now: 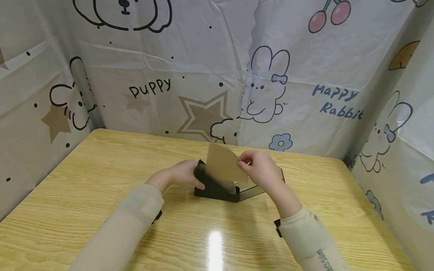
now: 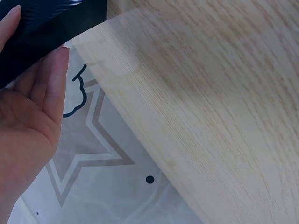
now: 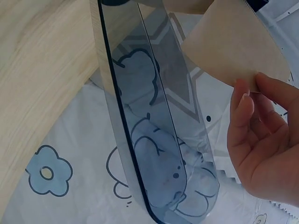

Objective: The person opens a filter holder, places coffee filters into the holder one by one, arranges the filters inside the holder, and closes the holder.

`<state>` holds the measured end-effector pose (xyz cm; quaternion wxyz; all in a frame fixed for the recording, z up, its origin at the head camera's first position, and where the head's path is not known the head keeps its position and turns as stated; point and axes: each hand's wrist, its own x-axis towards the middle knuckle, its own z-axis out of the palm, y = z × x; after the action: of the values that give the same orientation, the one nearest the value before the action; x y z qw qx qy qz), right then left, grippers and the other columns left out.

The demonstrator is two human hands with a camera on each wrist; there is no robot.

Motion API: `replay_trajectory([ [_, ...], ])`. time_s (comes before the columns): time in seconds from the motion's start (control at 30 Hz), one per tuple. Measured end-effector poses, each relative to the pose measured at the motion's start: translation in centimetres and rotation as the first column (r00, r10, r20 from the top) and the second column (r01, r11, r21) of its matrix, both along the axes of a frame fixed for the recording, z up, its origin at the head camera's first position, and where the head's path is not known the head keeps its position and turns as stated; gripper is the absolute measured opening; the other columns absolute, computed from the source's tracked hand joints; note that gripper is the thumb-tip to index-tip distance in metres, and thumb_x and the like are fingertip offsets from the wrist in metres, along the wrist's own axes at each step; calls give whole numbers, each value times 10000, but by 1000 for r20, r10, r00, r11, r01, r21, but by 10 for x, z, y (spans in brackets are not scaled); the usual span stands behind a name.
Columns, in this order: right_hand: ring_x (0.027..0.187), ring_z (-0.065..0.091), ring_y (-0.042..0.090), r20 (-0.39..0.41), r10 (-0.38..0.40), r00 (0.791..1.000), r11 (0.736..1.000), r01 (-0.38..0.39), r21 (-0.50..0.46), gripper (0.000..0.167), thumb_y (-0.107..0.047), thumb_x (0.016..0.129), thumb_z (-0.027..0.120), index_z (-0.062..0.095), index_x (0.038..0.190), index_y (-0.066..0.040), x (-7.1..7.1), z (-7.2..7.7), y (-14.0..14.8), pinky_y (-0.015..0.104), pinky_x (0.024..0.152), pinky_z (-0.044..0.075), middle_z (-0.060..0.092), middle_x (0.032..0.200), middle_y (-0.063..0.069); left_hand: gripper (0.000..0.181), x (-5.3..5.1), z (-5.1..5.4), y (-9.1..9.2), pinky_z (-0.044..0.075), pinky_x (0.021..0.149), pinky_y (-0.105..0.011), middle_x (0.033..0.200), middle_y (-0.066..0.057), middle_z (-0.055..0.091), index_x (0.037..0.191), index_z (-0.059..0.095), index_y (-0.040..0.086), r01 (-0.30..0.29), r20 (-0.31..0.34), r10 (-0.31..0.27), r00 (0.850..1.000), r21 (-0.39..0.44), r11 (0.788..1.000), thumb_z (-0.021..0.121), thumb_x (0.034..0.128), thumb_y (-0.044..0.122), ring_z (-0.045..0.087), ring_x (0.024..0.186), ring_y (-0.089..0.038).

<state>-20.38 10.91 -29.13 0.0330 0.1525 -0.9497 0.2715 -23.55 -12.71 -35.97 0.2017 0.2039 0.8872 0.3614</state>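
Observation:
A black box point(image 1: 213, 190) with a clear tinted lid point(image 1: 252, 192) swung out to the right is on the table. My left hand point(image 1: 184, 172) grips its left end, thumb on the near face and fingers behind; the left wrist view shows the fingers against the ribbed black side point(image 2: 51, 28). Between thumb and fingertips, my right hand point(image 1: 262, 169) pinches the edge of a tan paper coffee filter point(image 1: 223, 163), which stands up out of the box. The right wrist view shows the filter's crimped edge point(image 3: 261, 21) beside the lid. The filter's lower end is partly hidden.
The wooden table point(image 1: 169, 233) carries the box near its middle. Printed cloth point(image 1: 203, 56) hangs behind the far table edge and along both sides.

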Motion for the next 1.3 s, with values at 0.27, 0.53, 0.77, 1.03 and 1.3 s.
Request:
replay_trajectory([
  [0.27,625,532,103,8,34,999,999,-34,30,85,-145,864,651,707,852,-82,-2,-12,-7,244,571,431,685,789,28,243,1,1,0,497,796,-306,983,-20,696,963,677,95,2,5,-2,1000,4,1000,776,748,151,594,832,-106],
  [0.53,660,557,111,18,42,999,994,-43,95,72,-133,847,662,702,805,-90,-2,-22,-13,261,609,449,683,760,12,250,3,3,1,493,845,-328,981,-21,691,963,669,89,3,-5,-3,1000,-1,1000,777,746,153,605,866,-117],
  [0.77,669,585,111,52,43,998,991,-49,122,80,-124,851,659,703,798,-84,-1,-28,-18,263,614,474,692,768,14,227,4,4,0,493,814,-318,945,-17,679,926,651,91,-3,0,3,1000,0,1000,775,747,156,589,835,-120],
  [1.03,660,583,109,72,53,996,989,-62,133,88,-121,852,662,709,789,-81,-1,-34,-23,258,612,479,689,753,15,226,3,3,0,495,792,-301,933,-17,677,922,649,88,-2,5,2,1000,8,1000,777,745,147,585,819,-115],
  [1.3,652,569,110,67,53,996,982,-64,177,93,-132,855,661,706,782,-98,-1,-41,-26,276,622,476,674,735,-4,206,2,2,0,489,763,-287,904,-7,670,908,644,99,-4,4,4,1000,-7,1000,771,756,155,573,790,-106],
])
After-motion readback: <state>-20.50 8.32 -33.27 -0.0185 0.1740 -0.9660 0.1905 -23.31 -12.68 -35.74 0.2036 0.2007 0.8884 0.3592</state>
